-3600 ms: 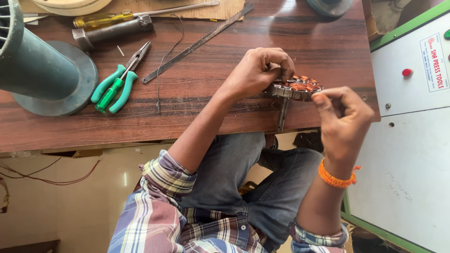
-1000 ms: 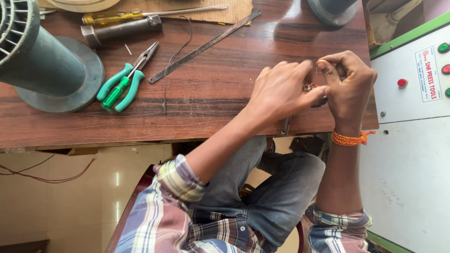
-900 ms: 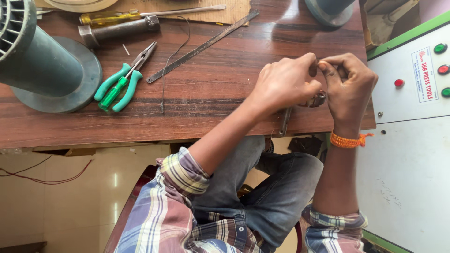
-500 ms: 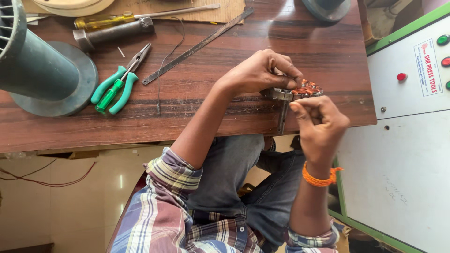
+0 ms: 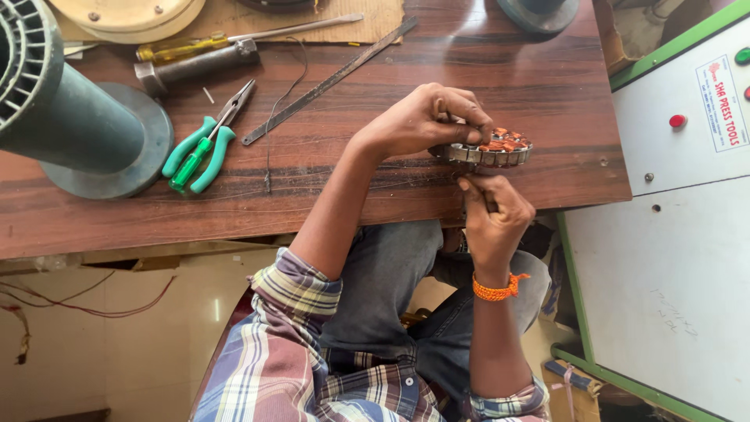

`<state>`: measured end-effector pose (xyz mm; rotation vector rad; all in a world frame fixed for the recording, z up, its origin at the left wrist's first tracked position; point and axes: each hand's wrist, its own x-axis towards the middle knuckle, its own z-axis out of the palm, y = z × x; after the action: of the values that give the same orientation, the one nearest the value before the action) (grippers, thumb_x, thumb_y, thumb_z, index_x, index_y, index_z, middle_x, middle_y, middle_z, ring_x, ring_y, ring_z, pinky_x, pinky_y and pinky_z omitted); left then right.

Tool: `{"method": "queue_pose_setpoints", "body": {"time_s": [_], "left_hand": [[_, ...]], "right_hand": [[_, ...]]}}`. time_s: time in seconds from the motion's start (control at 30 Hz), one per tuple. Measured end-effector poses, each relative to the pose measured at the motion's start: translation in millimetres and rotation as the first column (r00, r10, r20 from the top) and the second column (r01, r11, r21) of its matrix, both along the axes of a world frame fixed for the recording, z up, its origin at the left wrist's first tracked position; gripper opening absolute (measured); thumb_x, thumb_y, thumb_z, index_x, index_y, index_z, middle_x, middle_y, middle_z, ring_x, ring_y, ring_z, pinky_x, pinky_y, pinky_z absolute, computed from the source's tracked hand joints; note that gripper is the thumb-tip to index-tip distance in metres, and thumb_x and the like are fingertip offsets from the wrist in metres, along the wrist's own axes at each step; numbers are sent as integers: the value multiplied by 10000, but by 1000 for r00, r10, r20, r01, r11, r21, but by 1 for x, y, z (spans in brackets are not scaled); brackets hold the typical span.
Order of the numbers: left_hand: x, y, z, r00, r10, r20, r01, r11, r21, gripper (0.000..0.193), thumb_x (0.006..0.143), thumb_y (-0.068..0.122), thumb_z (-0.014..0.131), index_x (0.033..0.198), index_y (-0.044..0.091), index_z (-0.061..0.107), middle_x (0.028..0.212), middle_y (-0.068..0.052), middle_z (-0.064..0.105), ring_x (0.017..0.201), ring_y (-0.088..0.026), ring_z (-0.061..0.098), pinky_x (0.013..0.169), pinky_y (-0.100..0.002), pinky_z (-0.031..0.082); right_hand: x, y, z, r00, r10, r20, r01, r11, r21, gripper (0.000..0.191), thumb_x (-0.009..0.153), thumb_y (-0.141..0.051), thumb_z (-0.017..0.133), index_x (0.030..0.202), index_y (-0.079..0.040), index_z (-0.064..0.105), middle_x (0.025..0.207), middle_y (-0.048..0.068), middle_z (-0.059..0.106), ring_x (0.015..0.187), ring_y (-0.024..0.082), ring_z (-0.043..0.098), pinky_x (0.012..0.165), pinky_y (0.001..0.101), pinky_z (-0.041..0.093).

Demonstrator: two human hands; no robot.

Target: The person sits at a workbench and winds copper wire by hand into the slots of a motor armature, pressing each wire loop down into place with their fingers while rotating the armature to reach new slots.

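Head view, looking down on a wooden workbench. A small round wound stator (metal teeth around the rim, copper-orange coils inside) rests on the bench's right part, close to the edge nearest the person. Left hand is curled over the stator's left side, fingers closed on its rim and top. Right hand comes up from the near edge, fingers bunched just under the rim, touching or nearly so; a thin tool or wire may be pinched there, but it can't be told for sure. An orange wristband sits on the right wrist.

Handling, as judged: stator looks stiff and fairly heavy for its size. The toothed steel rim gives a firm, non-slip hold; the coil wire is the fragile part, so grip is best taken on the rim, not the windings.

Far left: green-handled pliers, hammer, yellow-handled screwdriver, long flat metal strip, large grey-green spool stand. Right: white control cabinet w/ red button.
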<state>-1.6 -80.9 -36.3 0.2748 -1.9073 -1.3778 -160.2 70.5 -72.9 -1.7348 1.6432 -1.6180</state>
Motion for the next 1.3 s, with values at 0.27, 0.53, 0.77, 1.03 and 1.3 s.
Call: {"method": "queue_pose_setpoints", "body": {"time_s": [0.27,0.53,0.77,1.03,1.3], "left_hand": [[-16,81,10,782,624,10,-534,677,-506,429,874,362,815,1237,179,678,1168,-10,647,1099,-227,596,948,-385,507],[-31,80,-19,711,697,-89,-640,590,-493,419,867,345,827,1216,175,669,1087,-5,611,1042,-231,573,918,-402,462],[-37,83,-26,694,714,-89,-660,582,-475,423,860,342,830,1222,189,673,1081,-3,612,1032,-219,574,906,-387,461],[-33,80,-18,690,709,-144,-660,536,-526,457,865,341,812,1266,185,659,1167,2,641,1071,-225,590,918,-386,476],[-47,76,19,532,777,338,-670,630,-393,431,914,572,725,951,143,705,920,-57,710,920,-254,671,846,-441,513]], "right_hand": [[-33,19,-31,979,-155,130,147,987,68,68,934,40,765,938,16,702,700,-78,484,650,25,372,573,240,275],[-95,27,16,992,-120,-33,120,993,-15,188,1074,-124,852,999,10,743,815,-38,613,689,17,428,624,184,306],[-86,-3,69,967,21,-254,-43,995,-84,229,1115,-140,869,1021,11,726,849,7,706,668,23,514,618,179,365],[-63,-60,82,919,169,-356,-177,984,9,106,1088,-30,810,1034,28,739,898,44,746,726,40,612,689,210,470],[-59,-72,88,955,202,-215,-165,970,178,129,999,-70,836,1018,10,737,795,17,704,647,39,605,583,211,436]]}}
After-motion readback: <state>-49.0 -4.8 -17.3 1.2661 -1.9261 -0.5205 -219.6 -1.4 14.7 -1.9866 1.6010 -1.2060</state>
